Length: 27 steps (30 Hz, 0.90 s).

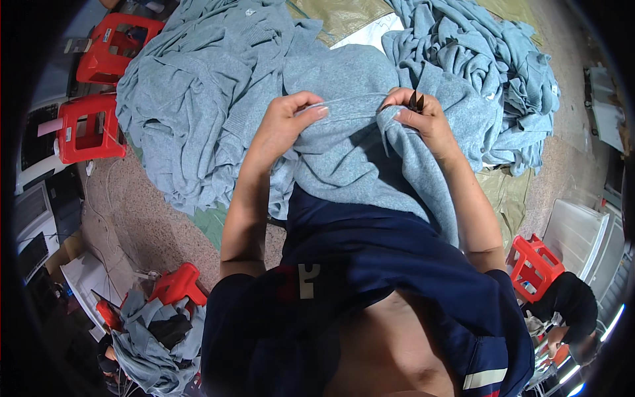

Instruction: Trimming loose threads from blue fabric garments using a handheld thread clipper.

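Observation:
A grey-blue knit garment (357, 159) lies across my lap, with a seam or hem pulled taut between my hands. My left hand (283, 127) pinches this edge between thumb and fingers. Opposite it, my right hand (426, 122) grips a bunched part of the same edge. Dark pointed blades of what look like thread snips (415, 102) stick up from between the right fingers; their handles are hidden in the hand. A fold of the garment hangs down beside my right forearm.
Large heaps of similar knitwear lie at left (192, 112) and right (476, 59). Red plastic stools (92, 129) stand along the left. More garments (159, 344) are piled at lower left. Another person in black (569, 304) sits at lower right near a red stool (532, 264).

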{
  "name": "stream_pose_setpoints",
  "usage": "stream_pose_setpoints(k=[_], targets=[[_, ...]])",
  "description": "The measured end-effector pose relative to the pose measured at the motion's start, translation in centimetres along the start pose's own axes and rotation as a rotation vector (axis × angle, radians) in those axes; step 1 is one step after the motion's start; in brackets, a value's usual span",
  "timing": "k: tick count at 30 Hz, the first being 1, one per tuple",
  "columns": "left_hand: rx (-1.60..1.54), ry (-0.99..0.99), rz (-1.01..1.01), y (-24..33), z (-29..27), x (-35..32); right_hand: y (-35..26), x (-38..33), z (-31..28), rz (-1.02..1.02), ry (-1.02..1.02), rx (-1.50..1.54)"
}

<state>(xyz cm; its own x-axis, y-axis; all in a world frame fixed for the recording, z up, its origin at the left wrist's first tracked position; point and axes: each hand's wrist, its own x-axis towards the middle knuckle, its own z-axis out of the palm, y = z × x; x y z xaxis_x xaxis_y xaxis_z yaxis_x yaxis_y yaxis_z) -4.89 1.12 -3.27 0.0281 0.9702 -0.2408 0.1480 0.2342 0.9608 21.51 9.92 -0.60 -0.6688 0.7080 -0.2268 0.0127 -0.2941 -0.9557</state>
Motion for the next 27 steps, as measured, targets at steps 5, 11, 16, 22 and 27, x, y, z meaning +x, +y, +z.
stream_pose_setpoints(k=[5, 11, 16, 22, 27], targets=[[-0.272, 0.030, -0.061, -0.1, 0.1, -0.6, 1.3, 0.1, 1.6, -0.293, 0.215, -0.547], [-0.567, -0.060, -0.069, 4.4, 2.5, -2.3, -1.5, -1.4, 5.8, -1.004, 0.134, -0.993], [-0.472, -0.068, -0.007, 5.4, 3.3, -3.0, -0.8, -1.7, 5.4, -1.177, 0.147, -1.064], [-0.271, -0.138, 0.017, 6.1, 3.2, -3.0, -1.0, -2.0, 5.3, -1.123, 0.073, -1.114], [-0.053, -0.235, 0.191, 7.1, 2.3, -2.9, -0.9, -1.9, 5.3, -0.902, 0.031, -0.941]])
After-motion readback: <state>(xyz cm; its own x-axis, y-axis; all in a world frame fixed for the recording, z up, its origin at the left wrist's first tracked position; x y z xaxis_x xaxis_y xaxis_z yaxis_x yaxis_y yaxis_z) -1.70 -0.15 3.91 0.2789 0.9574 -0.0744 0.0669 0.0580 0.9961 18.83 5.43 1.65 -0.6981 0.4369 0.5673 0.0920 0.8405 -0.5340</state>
